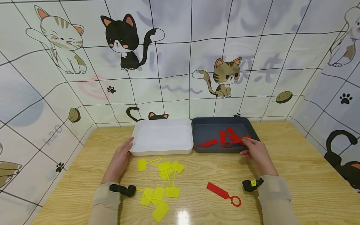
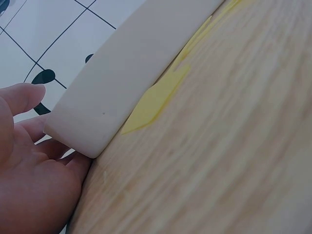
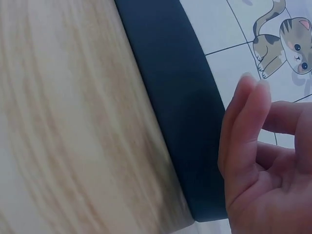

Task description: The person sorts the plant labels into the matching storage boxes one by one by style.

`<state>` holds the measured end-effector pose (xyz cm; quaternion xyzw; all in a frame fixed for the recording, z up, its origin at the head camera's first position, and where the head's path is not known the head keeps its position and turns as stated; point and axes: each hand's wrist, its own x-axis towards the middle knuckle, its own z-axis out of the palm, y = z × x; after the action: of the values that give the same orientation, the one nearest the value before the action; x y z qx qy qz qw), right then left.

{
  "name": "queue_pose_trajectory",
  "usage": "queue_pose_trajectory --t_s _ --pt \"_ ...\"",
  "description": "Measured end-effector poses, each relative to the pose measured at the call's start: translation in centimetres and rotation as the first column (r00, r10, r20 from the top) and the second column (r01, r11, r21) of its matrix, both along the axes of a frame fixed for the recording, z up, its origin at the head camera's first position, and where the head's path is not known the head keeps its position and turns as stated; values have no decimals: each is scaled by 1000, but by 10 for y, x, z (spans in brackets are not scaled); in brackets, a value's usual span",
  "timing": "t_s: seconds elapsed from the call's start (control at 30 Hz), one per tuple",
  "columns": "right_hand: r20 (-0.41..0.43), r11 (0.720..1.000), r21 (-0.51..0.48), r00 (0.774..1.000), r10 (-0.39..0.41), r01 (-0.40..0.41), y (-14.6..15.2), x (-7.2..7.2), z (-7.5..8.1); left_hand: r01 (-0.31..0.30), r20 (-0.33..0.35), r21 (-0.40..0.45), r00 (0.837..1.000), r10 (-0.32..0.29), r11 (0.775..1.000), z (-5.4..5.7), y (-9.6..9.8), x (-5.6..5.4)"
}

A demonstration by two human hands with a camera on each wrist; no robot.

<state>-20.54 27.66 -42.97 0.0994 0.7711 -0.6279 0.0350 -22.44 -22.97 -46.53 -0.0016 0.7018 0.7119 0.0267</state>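
Note:
My left hand [image 1: 121,156] rests against the left front corner of the white tray [image 1: 160,152], fingers along its side wall. In the left wrist view one digit stands clear of the tray [image 2: 97,97]. My right hand [image 1: 256,152] is over the right front edge of the dark grey tray [image 1: 225,150], its fingertips by a red tag [image 1: 244,139]. In the right wrist view no tag shows between the fingers [image 3: 248,117]. Several red tags [image 1: 222,137] lie jumbled in the dark tray. One red tag with a ring end [image 1: 217,190] lies on the table.
Several yellow tags [image 1: 172,192] with thin stems lie scattered on the wooden table [image 1: 197,168] before the white tray. Both trays stand side by side near the cat-patterned wall covering [image 1: 177,62]. Each wrist wears a small black camera [image 1: 130,190].

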Motion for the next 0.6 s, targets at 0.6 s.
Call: queue_pose_trajectory --t_s 0.6 --pt "-34 993 66 995 97 -94 -1 -1 -5 7 -6 23 1000 -7 1000 1 1 0"
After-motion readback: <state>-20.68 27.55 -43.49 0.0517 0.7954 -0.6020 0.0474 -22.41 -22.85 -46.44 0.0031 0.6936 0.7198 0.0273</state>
